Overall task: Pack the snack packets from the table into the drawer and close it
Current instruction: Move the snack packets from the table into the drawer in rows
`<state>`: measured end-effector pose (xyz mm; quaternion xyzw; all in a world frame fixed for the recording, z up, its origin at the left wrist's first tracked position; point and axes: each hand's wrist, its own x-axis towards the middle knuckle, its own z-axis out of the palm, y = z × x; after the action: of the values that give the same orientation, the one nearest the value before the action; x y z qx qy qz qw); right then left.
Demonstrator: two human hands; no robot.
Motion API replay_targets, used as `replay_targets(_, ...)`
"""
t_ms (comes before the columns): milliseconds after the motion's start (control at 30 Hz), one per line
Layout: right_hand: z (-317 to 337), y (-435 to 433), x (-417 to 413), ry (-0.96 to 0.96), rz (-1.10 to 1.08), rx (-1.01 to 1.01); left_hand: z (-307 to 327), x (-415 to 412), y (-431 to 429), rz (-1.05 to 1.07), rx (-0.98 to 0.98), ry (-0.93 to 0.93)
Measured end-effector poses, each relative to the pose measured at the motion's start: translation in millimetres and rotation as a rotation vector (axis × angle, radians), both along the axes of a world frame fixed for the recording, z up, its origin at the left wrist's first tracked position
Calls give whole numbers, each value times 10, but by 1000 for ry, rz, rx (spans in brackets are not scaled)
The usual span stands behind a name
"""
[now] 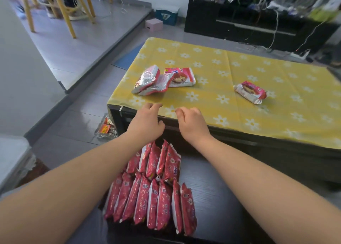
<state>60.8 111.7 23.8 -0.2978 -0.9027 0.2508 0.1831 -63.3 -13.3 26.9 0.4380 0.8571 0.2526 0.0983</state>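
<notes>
Loosely curled fingers [156,105] of the left hand [147,120] and the right hand [191,123] hold nothing as they hover over the near edge of the table [276,96]. They reach toward three snack packets [162,80] heaped at far left; a fourth packet [251,91] lies well apart to the right. Gathering the heap with both hands looks the tidiest pickup. Below, the open drawer [212,188] holds two rows of red packets [153,203] standing on edge, its right side bare.

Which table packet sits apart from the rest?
The lone packet on the right of the tablecloth; the other three bunch together at left.
</notes>
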Motion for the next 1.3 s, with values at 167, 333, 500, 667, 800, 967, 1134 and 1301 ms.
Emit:
replay_targets(167, 154, 285, -438, 53, -92, -99, 50, -329, 216, 60, 48, 23)
replay_targets(333, 56, 484, -862, 28, -147, -321, -3, -675, 459, 136, 115, -33)
replay_targets(500, -43, 651, -1245, 121, -213, -533, -67, -964, 738, 245, 164, -135)
replay_targets(667, -115, 808, -1563, 303, -292, -835, -68, -1242, 1018, 363, 228, -293)
replay_targets(800, -147, 852, -1699, 366, -276, -975, -77, -1317, 1124, 347, 185, -319)
replay_targets(967, -144, 797, -1676, 360, -314, -1107, -85, -1333, 1052, 303, 97, -156)
replay_targets(1134, -26, 722, -1513, 285, -372, -1140, -19, -1210, 912, 320, 219, -286)
replay_targets(1301, 114, 652, -1284, 301, -446, -1167, 109, -957, 737, 386, 407, -541)
